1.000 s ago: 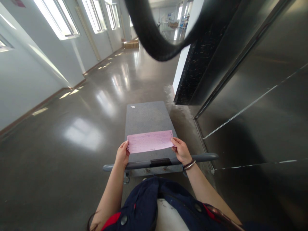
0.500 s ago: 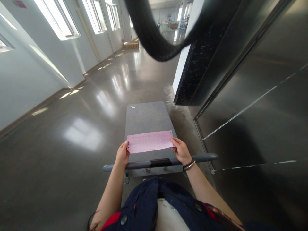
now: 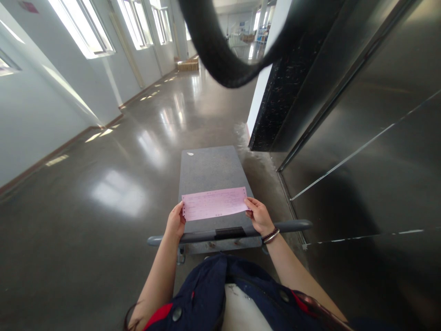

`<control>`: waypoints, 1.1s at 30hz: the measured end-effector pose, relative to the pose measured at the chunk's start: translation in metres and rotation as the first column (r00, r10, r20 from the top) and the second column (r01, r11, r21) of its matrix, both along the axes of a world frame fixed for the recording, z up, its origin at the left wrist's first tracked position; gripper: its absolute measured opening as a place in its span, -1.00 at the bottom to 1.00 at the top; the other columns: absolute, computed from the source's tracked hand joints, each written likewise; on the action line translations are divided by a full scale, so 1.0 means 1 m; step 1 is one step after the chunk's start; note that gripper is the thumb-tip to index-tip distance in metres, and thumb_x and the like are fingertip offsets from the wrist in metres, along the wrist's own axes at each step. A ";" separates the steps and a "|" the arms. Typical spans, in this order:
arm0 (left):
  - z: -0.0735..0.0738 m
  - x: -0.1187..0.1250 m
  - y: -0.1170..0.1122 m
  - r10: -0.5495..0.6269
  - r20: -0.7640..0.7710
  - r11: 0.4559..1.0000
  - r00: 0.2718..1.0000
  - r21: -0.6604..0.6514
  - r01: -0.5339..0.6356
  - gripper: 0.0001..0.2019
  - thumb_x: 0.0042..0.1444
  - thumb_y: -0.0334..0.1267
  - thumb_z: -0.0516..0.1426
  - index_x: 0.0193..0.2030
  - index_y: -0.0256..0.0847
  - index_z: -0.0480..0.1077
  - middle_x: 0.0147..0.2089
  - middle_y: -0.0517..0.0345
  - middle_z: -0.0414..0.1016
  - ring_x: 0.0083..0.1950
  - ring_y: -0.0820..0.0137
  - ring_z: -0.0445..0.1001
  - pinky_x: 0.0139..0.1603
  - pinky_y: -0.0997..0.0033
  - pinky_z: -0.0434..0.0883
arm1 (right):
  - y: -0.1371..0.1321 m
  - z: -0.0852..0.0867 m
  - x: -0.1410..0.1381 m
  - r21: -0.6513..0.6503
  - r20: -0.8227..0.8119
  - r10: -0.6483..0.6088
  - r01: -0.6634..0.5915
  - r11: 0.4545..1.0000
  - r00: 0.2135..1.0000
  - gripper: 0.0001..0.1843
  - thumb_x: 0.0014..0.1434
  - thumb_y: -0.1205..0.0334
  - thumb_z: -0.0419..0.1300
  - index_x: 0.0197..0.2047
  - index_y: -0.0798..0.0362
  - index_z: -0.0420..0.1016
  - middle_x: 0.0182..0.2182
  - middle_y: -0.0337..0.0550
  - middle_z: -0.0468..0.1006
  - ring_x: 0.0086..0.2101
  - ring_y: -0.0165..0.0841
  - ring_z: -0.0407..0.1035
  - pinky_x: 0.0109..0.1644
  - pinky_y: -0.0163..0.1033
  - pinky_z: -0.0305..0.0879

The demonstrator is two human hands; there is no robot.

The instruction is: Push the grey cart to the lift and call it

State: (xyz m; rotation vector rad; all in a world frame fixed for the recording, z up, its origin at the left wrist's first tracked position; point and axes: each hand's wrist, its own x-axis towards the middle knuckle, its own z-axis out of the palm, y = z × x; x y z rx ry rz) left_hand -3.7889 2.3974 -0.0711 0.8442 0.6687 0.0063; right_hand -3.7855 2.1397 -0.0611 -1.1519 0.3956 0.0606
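A pink paper slip (image 3: 214,202) with perforated ends is stretched flat between both hands, above a grey platform cart (image 3: 210,171). My left hand (image 3: 175,221) pinches the slip's left end. My right hand (image 3: 259,215), with a beaded bracelet at the wrist, pinches its right end. Both hands hover just over the cart's grey push handle (image 3: 292,225), which runs across in front of me. The cart's flat deck carries nothing but a small white scrap near its far edge.
A shiny concrete corridor floor (image 3: 103,184) stretches ahead, with windows along the left wall. Brushed steel elevator doors (image 3: 372,151) stand close on the right. Cardboard boxes (image 3: 188,63) sit far down the hall. A dark strap (image 3: 227,59) hangs across the top of the view.
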 end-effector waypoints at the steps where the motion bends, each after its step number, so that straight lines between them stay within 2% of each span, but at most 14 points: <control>1: 0.000 0.000 0.000 -0.008 -0.001 1.000 1.000 0.009 0.008 -0.87 0.12 -0.45 0.04 -0.37 -0.38 0.40 -0.45 0.10 0.46 -0.50 0.50 0.41 -0.51 0.57 0.37 | 0.000 0.000 0.000 0.001 0.000 -0.001 0.001 1.000 1.000 -0.57 -0.43 0.05 0.41 -0.52 0.16 0.44 -0.66 -0.30 0.29 -0.68 -0.63 -0.03 -0.66 -0.46 -0.15; 4: 0.000 -0.001 0.001 -0.012 0.002 1.000 1.000 0.015 0.012 -0.91 0.10 -0.45 0.07 -0.36 -0.38 0.40 -0.43 0.08 0.47 -0.49 0.49 0.42 -0.47 0.56 0.39 | 0.000 0.002 0.000 0.004 -0.002 -0.005 0.005 1.000 1.000 -0.57 -0.44 0.05 0.41 -0.52 0.16 0.44 -0.67 -0.30 0.29 -0.68 -0.63 -0.03 -0.67 -0.46 -0.14; 10: 0.003 0.000 0.000 0.055 -0.009 0.997 0.998 -0.050 -0.055 -0.85 0.16 -0.44 0.02 -0.36 -0.37 0.38 -0.43 0.09 0.46 -0.49 0.49 0.43 -0.47 0.55 0.39 | 0.000 0.002 0.000 0.008 -0.016 -0.017 0.017 1.000 1.000 -0.52 -0.46 0.04 0.43 -0.46 0.16 0.48 -0.68 -0.32 0.28 -0.68 -0.63 -0.02 -0.68 -0.48 -0.10; 19: 0.006 -0.002 0.000 0.009 0.006 1.000 1.000 0.002 -0.009 -0.87 0.13 -0.46 0.04 -0.39 -0.39 0.38 -0.46 0.10 0.45 -0.51 0.49 0.41 -0.49 0.54 0.40 | 0.000 0.002 -0.002 0.011 -0.012 -0.016 0.016 1.000 1.000 -0.53 -0.43 0.04 0.42 -0.45 0.16 0.47 -0.67 -0.32 0.29 -0.68 -0.63 0.01 -0.68 -0.49 -0.08; 24: 0.000 -0.002 0.002 -0.002 0.030 1.000 1.000 0.012 0.002 -0.97 0.04 -0.44 0.13 -0.37 -0.39 0.39 -0.45 0.11 0.45 -0.51 0.52 0.39 -0.47 0.56 0.41 | 0.000 0.002 -0.001 0.018 -0.015 -0.014 0.015 1.000 1.000 -0.51 -0.45 0.03 0.43 -0.46 0.18 0.47 -0.67 -0.32 0.29 -0.69 -0.65 0.00 -0.68 -0.50 -0.08; 27: -0.003 -0.002 0.003 -0.014 0.044 1.000 0.999 0.014 0.013 -0.94 -0.01 -0.43 0.18 -0.36 -0.38 0.39 -0.44 0.12 0.46 -0.50 0.53 0.39 -0.46 0.57 0.41 | -0.001 0.002 -0.001 0.021 -0.013 -0.016 0.016 1.000 1.000 -0.51 -0.46 0.03 0.43 -0.47 0.18 0.47 -0.67 -0.32 0.29 -0.69 -0.65 0.00 -0.68 -0.51 -0.08; 33: -0.003 -0.002 0.003 -0.014 0.039 1.000 0.999 0.024 0.013 -0.95 0.04 -0.43 0.14 -0.34 -0.39 0.39 -0.42 0.10 0.46 -0.47 0.52 0.41 -0.44 0.55 0.42 | 0.000 0.003 -0.002 0.024 -0.018 -0.026 0.027 0.999 0.999 -0.52 -0.46 0.05 0.43 -0.45 0.17 0.48 -0.68 -0.32 0.29 -0.69 -0.64 0.00 -0.68 -0.51 -0.08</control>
